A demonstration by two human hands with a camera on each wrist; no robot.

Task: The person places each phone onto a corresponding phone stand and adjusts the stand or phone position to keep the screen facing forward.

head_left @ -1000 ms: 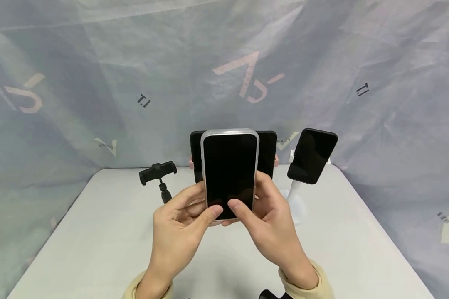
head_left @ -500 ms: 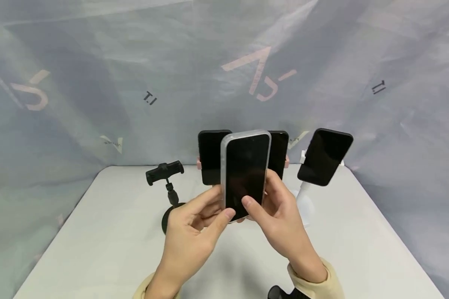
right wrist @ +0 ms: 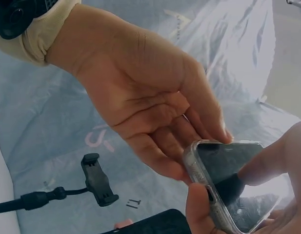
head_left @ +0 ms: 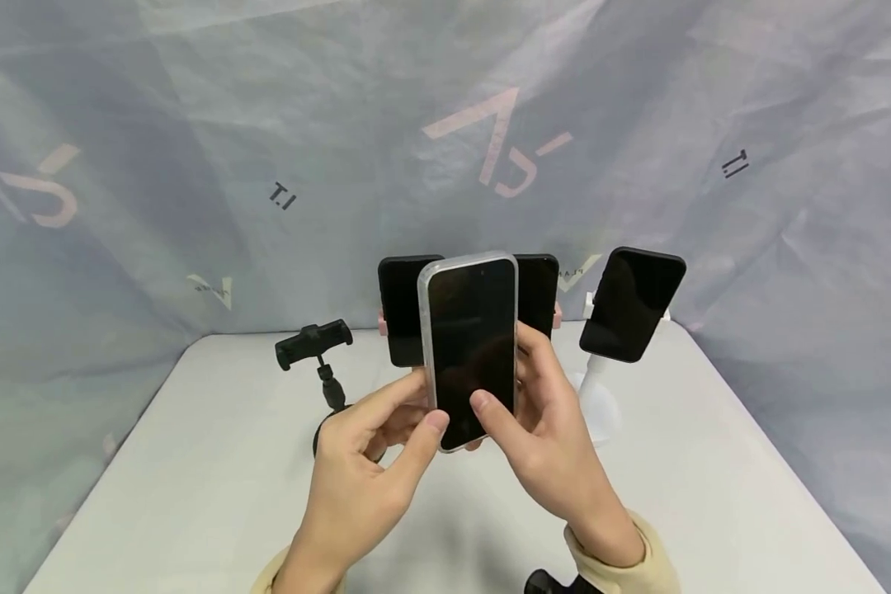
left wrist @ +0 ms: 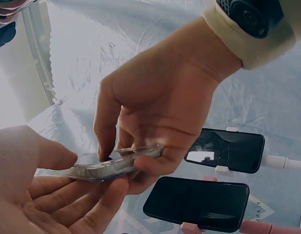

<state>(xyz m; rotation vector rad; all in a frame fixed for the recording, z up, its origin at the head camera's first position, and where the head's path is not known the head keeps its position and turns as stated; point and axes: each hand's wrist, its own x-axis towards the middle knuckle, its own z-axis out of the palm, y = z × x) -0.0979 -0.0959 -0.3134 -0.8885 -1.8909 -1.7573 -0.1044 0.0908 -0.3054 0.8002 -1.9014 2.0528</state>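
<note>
A smartphone [head_left: 469,346] in a clear case stands nearly upright above the table, its dark screen facing me. My left hand [head_left: 367,470] holds its lower left edge, thumb at the bottom corner. At the other side, my right hand [head_left: 557,441] grips the lower right part, with the thumb on the screen. In the left wrist view the phone [left wrist: 99,168] appears edge-on between both hands. The right wrist view shows the clear-cased phone [right wrist: 238,180] from its end, with the right thumb over the glass.
Behind the held phone, another black phone [head_left: 404,305] sits sideways in a pink clamp. To the right, a white stand [head_left: 601,404] bears a tilted black phone [head_left: 633,305]. A black phone holder [head_left: 314,342] stands at left on the white table [head_left: 208,462]. A grey printed cloth [head_left: 341,148] hangs behind.
The held phone has turned slightly, so its left side edge now shows, and its bottom tilts a little. Both hands keep their hold. The head view has shifted slightly.
</note>
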